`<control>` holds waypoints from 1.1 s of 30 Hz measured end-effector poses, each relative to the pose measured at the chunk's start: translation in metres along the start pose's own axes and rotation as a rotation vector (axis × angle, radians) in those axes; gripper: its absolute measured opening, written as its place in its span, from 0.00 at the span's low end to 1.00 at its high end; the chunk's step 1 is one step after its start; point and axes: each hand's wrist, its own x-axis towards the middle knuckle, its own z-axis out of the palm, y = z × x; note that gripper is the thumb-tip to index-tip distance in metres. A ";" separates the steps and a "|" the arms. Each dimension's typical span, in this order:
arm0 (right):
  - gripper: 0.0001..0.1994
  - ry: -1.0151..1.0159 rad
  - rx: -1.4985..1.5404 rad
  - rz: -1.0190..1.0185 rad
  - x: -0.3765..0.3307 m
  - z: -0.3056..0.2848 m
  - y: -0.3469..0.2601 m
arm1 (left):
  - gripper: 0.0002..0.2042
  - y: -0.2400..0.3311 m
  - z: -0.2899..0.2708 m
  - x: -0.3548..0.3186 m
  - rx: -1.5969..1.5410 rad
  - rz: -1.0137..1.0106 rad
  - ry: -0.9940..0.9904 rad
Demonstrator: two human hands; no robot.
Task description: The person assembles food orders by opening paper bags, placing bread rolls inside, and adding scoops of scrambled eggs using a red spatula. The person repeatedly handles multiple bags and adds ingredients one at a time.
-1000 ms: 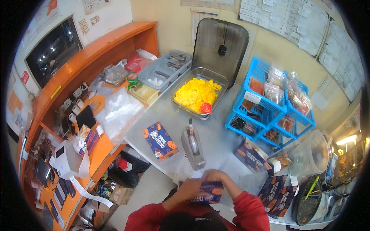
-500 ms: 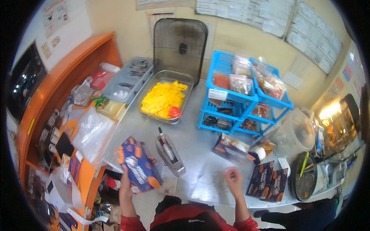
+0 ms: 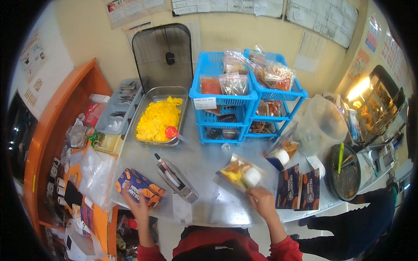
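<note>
One open box [image 3: 228,179] of thin folded card sits right of centre, low in the frame, a rounded white lump [image 3: 251,176] inside. The right hand [image 3: 262,201] pinches its near edge; handling it seems the step in hand, calling for a level grip. At lower left, the left hand [image 3: 137,202] is spread, unclenched, against or just beside glossy printed boxes [image 3: 152,192]; contact is unclear. Crumbly yellow food [image 3: 159,118] fills a rectangular pan [image 3: 185,104], left of centre.
</note>
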 end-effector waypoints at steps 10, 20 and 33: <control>0.16 -0.332 0.336 0.051 -0.097 -0.001 -0.039 | 0.35 0.115 0.117 -0.061 -0.786 -0.016 -1.278; 0.20 -0.728 0.945 0.110 -0.073 -0.010 -0.006 | 0.40 0.086 0.123 -0.085 -0.999 -0.411 -1.681; 0.20 -0.642 0.165 0.121 -0.030 -0.060 -0.030 | 0.10 0.094 0.068 -0.116 -1.022 0.068 -1.085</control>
